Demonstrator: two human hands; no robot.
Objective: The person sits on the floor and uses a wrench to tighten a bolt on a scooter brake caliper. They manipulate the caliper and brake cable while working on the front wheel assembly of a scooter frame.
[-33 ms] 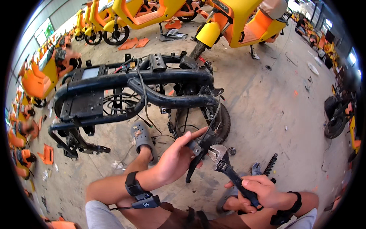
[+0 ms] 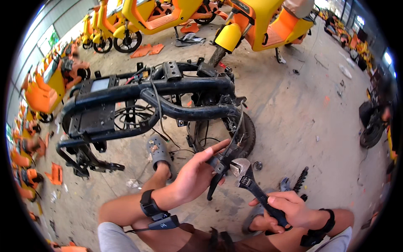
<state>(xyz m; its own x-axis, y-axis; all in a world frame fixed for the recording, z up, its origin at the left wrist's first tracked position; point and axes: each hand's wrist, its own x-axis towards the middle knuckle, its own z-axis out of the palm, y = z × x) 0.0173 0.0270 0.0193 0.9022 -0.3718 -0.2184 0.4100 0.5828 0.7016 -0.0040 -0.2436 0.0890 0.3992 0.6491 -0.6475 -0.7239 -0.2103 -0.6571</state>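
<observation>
My left hand point(image 2: 191, 176) grips a black lever part with a bracket point(image 2: 220, 166), beside the lower front of a stripped black scooter frame point(image 2: 193, 86) lying across the floor. A thin cable point(image 2: 237, 126) runs down to that part. My right hand point(image 2: 289, 210) is closed round the handle of an adjustable wrench point(image 2: 262, 195), whose silver head is at the right side of the bracket; whether the jaws touch it I cannot tell. The frame's wheel point(image 2: 247, 132) is just behind, partly hidden by tubes and cables.
Several yellow-and-orange scooters point(image 2: 268, 29) stand behind and along both sides. My sandalled foot point(image 2: 159, 153) is under the frame. A coil shock absorber point(image 2: 300, 178), a small metal ring point(image 2: 258, 165) and orange plastic pieces point(image 2: 56, 172) lie on the concrete floor point(image 2: 302, 113).
The bracket in my left hand has turned slightly, and both hands sit marginally differently relative to it. The whole view has shifted a little.
</observation>
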